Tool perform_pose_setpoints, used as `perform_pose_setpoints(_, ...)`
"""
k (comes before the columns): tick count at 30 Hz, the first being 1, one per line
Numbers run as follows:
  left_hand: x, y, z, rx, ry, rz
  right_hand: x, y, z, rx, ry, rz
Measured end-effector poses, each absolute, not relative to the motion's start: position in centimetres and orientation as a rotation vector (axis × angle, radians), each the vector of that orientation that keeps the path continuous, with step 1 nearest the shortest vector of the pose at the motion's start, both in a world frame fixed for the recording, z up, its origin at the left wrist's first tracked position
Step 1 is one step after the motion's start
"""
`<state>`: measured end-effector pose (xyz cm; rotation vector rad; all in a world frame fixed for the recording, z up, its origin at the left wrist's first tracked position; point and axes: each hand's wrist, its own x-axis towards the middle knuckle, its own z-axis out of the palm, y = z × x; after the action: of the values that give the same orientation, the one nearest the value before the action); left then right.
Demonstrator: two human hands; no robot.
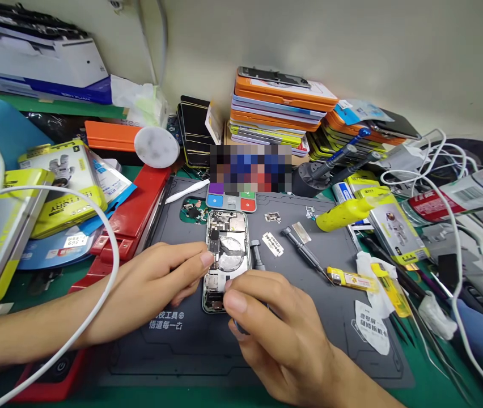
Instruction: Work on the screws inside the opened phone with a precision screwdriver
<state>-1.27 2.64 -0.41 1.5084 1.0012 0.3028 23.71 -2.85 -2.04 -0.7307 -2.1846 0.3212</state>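
An opened smartphone [235, 243] lies on the grey work mat [139, 351], its inner parts and a round silvery patch exposed. My left hand [169, 272] is at the phone's left side, the fingers bent and close together, one fingertip over the edge. Over the lower right corner, my right hand [279, 323] is closed in a pinch. A bit of something dark shows beneath those fingers, too covered to name. Beside the phone's right edge lies a grey screwdriver [257, 255], partly hidden by the right hand.
Right of the phone lie a razor blade [272, 244], another screwdriver [305, 247] and a yellow bottle [343, 215]. A white cable [111, 243] arcs over my left forearm. Stacked orange cases [284, 93] stand behind; a red tool [133, 209] is at left.
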Motion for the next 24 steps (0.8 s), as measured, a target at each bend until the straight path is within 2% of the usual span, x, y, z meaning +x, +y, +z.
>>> perform_pose_setpoints(7, -0.8, 2.3, 1.0, 1.502, 1.038, 0.447, 23.4, -2.7, -2.2, -0.709, -2.181, 0.249)
perform_pose_setpoints(14, -1.3, 1.8, 0.7, 1.401, 1.041, 0.34, 23.5, -2.6, -2.5, -0.709, -2.15, 0.253)
perform_pose_setpoints(24, -0.7, 3.0, -0.3, 1.415, 0.92, 0.371, 23.0, -3.7, -1.8, -0.835, -1.432, 0.831)
